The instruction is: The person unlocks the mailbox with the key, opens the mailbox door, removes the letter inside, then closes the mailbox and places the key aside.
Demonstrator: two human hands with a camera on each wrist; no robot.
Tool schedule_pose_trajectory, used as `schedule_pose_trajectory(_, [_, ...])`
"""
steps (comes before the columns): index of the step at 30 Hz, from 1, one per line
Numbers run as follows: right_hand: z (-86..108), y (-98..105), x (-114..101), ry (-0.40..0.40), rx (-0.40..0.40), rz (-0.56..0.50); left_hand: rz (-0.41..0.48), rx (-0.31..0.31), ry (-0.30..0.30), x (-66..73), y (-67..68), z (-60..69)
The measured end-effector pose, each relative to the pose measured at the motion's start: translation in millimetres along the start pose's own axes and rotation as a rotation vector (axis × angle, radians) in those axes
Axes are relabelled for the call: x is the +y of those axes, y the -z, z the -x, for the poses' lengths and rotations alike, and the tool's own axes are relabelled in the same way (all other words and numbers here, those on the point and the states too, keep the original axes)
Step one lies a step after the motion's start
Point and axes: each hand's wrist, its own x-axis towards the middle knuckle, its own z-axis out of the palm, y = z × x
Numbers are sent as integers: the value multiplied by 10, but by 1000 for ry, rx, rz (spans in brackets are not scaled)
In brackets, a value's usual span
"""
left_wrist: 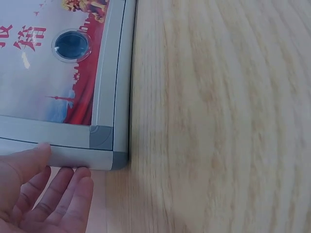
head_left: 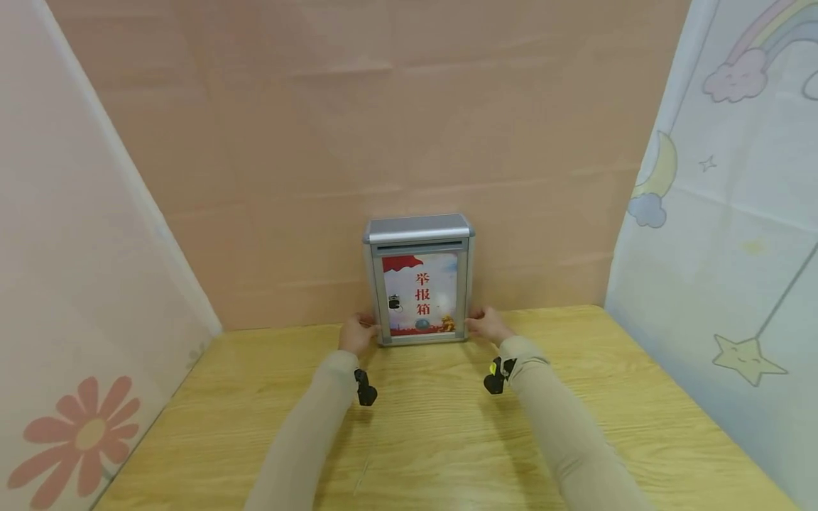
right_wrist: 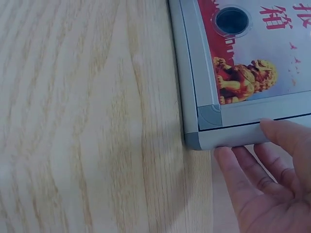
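Fingers point(right_wrist: 235, 177) seemingly around edges of box point(head_left: 419, 284)

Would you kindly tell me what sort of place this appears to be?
It looks like a small screened-off work booth, though I can't be sure: a wood-grain tabletop meets a plain peach backdrop, with pale side walls bearing a printed flower and star.

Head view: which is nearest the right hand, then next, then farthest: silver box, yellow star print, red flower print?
1. Silver box: touched at its side by the right hand.
2. Yellow star print: off to the right.
3. Red flower print: far left, lower corner.
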Motion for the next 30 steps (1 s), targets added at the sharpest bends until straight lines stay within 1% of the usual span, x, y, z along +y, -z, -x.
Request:
schedule_pose_trajectory(1, [132,-22,-181,-39,1,5,3,-5,-2,-5,-2,8])
schedule_pose_trajectory(3, [417,-37,-545,-88,-12,23,9,-19,-5,-14,-7,31])
schedule_pose_trajectory(4, [526,-31,-658,-87,-28,24,7,-27,-7,-22,-10,42])
schedule_pose_trajectory(6, [700,-8,-829,-95,-66,20,6,-45,-23,-34,-9,71])
schedule_pose_trajectory(8, [811,30,-922,-92,-107,22,16,-60,-26,-38,-3,111])
schedule_pose_trajectory(9, [850,36,-959,-103,-120,15,25,-67,-25,-41,3,131])
schedule_pose_trajectory(10, [874,62,-953,-87,-140,13,32,-72,-29,-44,11,154])
schedule_pose_trajectory(13, [926,95,-963,-89,-154,33,70,-83,-31,-38,37,238])
schedule_pose_trajectory(16, [944,122,-920,-66,-163,97,90,-88,-38,-36,54,318])
schedule_pose_trajectory(17, [951,115,-938,-79,-158,120,100,-95,-35,-32,57,337])
schedule_pose_trajectory(20, [954,136,-907,-54,-168,174,133,-119,-13,-22,56,389])
schedule_pose_trajectory(22, [950,141,-898,-44,-170,189,156,-134,-6,-9,55,409])
schedule_pose_trajectory(24, [934,147,-891,-26,-174,203,161,-135,-4,2,58,408])
schedule_pose_trajectory(26, [907,147,-890,-17,-174,209,148,-129,-13,12,69,388])
schedule_pose_trajectory(28, [870,147,-884,-27,-169,201,132,-125,-16,11,84,344])
schedule_pose_trajectory(30, [830,148,-877,-45,-167,183,116,-137,-13,-10,101,281])
